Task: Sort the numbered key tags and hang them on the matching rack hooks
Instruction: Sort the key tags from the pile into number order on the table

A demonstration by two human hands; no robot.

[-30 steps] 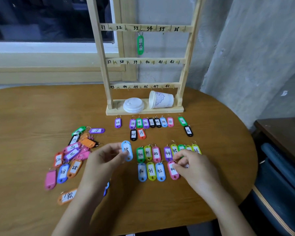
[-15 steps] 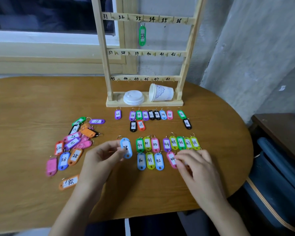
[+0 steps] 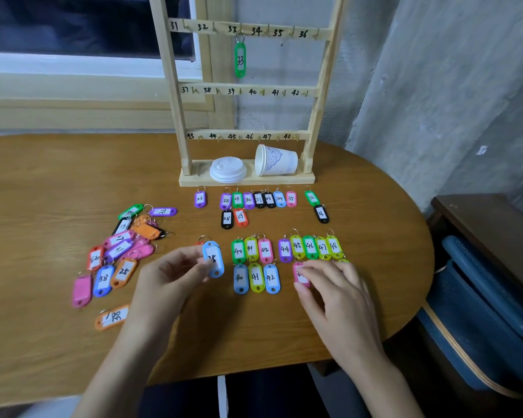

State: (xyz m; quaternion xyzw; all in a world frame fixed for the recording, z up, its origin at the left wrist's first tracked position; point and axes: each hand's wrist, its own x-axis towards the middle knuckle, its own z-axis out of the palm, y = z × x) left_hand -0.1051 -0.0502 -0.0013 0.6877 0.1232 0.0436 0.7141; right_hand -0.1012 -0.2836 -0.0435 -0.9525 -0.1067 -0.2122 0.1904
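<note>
Sorting, my left hand [image 3: 175, 276] pinched a blue tag [image 3: 214, 260], my right hand [image 3: 337, 294] a pink tag [image 3: 297, 271]; both needed numbered rows next.

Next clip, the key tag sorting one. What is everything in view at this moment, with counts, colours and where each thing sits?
table: 1, brown wood, under everything
rack: 1, pale wood, far table edge, hooks numbered 31 to 48
green tag 33: 1, hanging on hook 33
paper cup: 1, white with blue pattern, on its side on the rack base
lids: white stack, rack base, left of the cup
sorted tags: roughly two dozen, mixed colours, rows in front of the rack
loose tags: about a dozen, mixed colours, heap at left
orange tag 38: 1, alone, near left
window: 1, dark, behind at left
left hand: pinches light blue tag, left of the rows
right hand: pinches pink tag, nearest row
</note>
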